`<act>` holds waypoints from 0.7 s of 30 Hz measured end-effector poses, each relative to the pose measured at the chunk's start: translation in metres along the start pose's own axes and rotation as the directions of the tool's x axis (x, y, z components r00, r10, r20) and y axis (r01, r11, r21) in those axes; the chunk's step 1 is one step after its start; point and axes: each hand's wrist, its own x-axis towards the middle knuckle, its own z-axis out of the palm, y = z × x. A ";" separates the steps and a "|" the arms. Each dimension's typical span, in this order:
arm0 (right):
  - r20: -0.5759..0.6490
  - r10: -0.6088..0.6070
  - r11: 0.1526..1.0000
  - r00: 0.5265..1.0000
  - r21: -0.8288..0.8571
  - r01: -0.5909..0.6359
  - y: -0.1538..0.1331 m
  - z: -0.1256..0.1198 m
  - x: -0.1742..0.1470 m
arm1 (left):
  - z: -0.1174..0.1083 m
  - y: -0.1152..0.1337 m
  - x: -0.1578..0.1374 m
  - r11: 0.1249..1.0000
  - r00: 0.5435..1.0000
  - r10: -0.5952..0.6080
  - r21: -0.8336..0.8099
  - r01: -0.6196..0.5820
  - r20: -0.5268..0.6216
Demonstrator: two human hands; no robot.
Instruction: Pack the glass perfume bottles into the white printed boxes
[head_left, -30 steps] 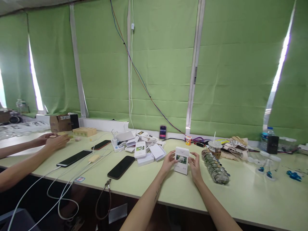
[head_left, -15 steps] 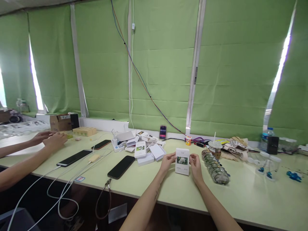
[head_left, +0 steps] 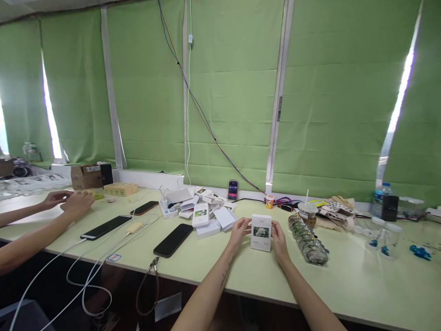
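Holding hands: left hand (head_left: 239,233) and right hand (head_left: 279,238), their fingers closed on opposite side edges of one carton, clamping it between them.
White flower-photo carton (head_left: 261,233): upright between the two hands, picture panel towards the person, at the near part of the tabletop (head_left: 351,285); whether its base touches the surface cannot be told.
Carton weight: probably light, though the contents, if any, are hidden.
Carton walls: apparently thin paperboard, likely stiff along the folds and weaker mid-panel, where a hard squeeze could dent it.
Carton surface: smooth in appearance, so perhaps a little slippery under dry fingertips.
Point of hold: the narrow sides, best pressed gently and evenly at mid-height, sparing the front panel and the top end.
Carton heap (head_left: 200,215): similar white boxes, piled loosely beyond the left hand.
Clear-wrapped bundle (head_left: 308,240): lying near the right hand, apart from the carton.
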 end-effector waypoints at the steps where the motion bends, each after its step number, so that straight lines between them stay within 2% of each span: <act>1: 0.004 0.003 1.000 1.000 0.009 -0.003 0.000 0.001 0.000 | 0.000 0.000 0.000 1.000 1.000 0.001 0.001 -0.001 -0.004; 21: -0.004 0.052 0.996 0.999 0.077 -0.052 0.000 -0.002 -0.003 | 0.010 0.014 -0.006 0.994 0.995 0.081 0.067 -0.085 0.060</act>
